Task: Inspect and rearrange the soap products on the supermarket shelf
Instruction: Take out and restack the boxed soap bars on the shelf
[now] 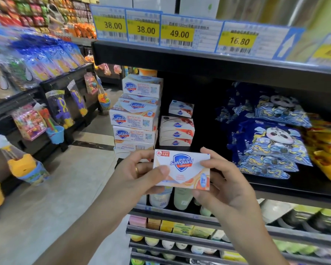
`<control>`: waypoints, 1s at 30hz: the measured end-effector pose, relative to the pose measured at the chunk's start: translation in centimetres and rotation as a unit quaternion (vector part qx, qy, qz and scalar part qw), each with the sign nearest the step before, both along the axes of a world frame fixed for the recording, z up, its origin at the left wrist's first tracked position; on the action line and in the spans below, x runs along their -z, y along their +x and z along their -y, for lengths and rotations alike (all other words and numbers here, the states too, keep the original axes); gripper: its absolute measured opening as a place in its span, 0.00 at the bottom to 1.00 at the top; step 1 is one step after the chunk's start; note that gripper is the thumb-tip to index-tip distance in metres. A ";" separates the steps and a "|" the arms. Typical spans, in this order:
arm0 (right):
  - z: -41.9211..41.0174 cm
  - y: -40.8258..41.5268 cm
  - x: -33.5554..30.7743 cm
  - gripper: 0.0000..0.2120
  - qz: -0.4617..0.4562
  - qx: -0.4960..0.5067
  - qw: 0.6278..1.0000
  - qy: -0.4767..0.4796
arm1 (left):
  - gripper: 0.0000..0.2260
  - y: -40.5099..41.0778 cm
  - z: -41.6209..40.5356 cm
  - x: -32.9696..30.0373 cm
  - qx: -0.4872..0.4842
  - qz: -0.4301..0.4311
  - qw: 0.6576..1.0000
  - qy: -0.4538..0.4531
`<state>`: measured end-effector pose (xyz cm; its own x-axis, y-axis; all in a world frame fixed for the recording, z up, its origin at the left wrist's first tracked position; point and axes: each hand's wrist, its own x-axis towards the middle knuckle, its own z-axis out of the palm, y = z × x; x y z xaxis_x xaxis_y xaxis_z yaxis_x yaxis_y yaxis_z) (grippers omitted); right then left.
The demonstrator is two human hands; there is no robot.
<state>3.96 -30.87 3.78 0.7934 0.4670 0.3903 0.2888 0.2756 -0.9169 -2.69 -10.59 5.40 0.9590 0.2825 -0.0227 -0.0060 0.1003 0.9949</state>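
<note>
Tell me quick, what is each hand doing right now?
Left hand: grips the left end of the white cardboard Safeguard soap box.
Right hand: grips the right end of the same box.

Soap box (182, 169): held flat, its Safeguard front facing the camera.
Left hand (139, 175): grips the left end.
Right hand (224, 182): grips the right end.
Soap stacks (136, 119): on the black shelf (294, 190) behind.
</note>
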 end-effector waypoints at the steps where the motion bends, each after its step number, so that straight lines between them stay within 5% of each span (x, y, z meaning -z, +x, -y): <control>1: 0.1 0.1 -0.2 0.22 -0.013 0.000 1.000 0.002 | 0.24 -0.2 0.0 0.0 0.000 -0.005 1.000 0.004; 8: 0.5 -0.1 -1.6 0.21 -0.091 0.007 0.995 -0.031 | 0.16 0.4 -0.9 0.8 -0.024 -0.016 0.999 -0.030; 10: 0.5 -0.1 -1.8 0.19 -0.106 0.013 0.994 -0.034 | 0.14 -0.1 -1.0 0.9 -0.009 0.018 1.000 0.019; 14: 0.5 0.2 -1.8 0.21 -0.118 0.032 0.991 -0.051 | 0.28 -0.8 -0.8 1.0 0.018 0.062 0.992 0.111; 20: 0.5 0.6 -2.2 0.22 -0.159 0.025 0.983 -0.083 | 0.26 -0.7 -0.5 0.4 -0.001 0.104 0.969 0.224; 30: -0.1 0.9 -2.6 0.23 -0.120 0.056 0.984 -0.122 | 0.19 -0.7 -0.1 -0.2 -0.009 0.085 0.976 0.202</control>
<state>4.85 -30.79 6.35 0.9005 0.4285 0.0737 0.0730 0.0182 -0.9972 -3.34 -10.45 5.63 0.9339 0.2535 0.2522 -0.1715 -0.3013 0.9380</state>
